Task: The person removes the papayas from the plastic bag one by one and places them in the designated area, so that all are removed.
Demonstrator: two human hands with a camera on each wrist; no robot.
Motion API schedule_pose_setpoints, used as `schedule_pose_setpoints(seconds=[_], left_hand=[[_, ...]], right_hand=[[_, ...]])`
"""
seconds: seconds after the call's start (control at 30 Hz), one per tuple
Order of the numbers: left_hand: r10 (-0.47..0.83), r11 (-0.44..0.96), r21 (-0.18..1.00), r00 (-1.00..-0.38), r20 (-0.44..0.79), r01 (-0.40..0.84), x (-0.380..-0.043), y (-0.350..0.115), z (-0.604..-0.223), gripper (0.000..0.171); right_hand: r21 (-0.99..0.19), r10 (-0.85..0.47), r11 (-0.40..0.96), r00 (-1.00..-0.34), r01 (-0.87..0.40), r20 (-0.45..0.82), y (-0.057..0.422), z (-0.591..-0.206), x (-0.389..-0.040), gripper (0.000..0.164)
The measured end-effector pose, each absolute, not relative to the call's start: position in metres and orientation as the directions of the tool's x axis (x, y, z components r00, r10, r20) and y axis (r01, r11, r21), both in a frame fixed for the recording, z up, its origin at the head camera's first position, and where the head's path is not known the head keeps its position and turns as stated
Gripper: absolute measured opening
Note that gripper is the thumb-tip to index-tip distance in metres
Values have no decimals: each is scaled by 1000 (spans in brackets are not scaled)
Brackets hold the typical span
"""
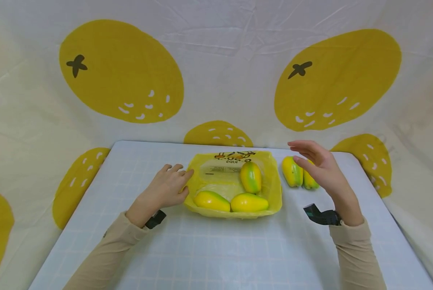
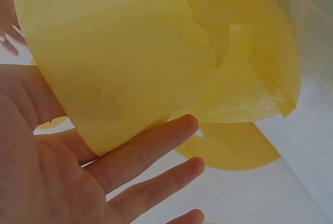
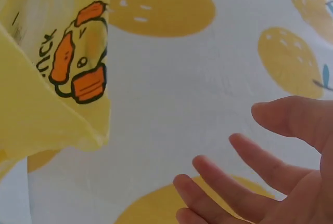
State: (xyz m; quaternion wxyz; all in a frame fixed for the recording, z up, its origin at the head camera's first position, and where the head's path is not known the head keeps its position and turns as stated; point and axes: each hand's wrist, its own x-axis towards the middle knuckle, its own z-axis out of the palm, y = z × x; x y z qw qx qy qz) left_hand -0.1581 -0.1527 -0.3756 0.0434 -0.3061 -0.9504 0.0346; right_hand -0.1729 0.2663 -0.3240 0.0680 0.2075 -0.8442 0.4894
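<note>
A yellow plastic bag (image 1: 234, 215) lies at the middle of the table, its mouth facing up and a cartoon duck printed inside. Three yellow-green papaya-like fruits are in it: one upright fruit (image 1: 250, 177) at the right, a left front fruit (image 1: 212, 201) and a right front fruit (image 1: 249, 202). My left hand (image 1: 169, 185) is at the bag's left side, fingers spread and extended against the yellow film (image 2: 114, 68). Raised right of the bag, my right hand (image 1: 321, 165) holds nothing, its fingers loosely bent. Two more fruits (image 1: 292, 171) lie behind it, one partly hidden.
The table (image 1: 216, 253) has a pale blue checked cover. Behind and beside it hangs a white cloth (image 1: 227, 80) printed with large yellow fruit shapes. Each wrist carries a black strap-mounted device (image 1: 321, 215).
</note>
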Motion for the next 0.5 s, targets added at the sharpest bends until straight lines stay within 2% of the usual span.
schedule_pose_setpoints(seconds=[0.23, 0.5], left_hand=[[596, 802, -102, -799, 78, 588, -158, -152, -374, 46], [596, 802, -91, -800, 67, 590, -156, -151, -373, 47]], right_hand=[[-758, -333, 503, -902, -415, 273, 251, -310, -175, 39], [-721, -417, 540, -882, -434, 219, 232, -297, -181, 30]])
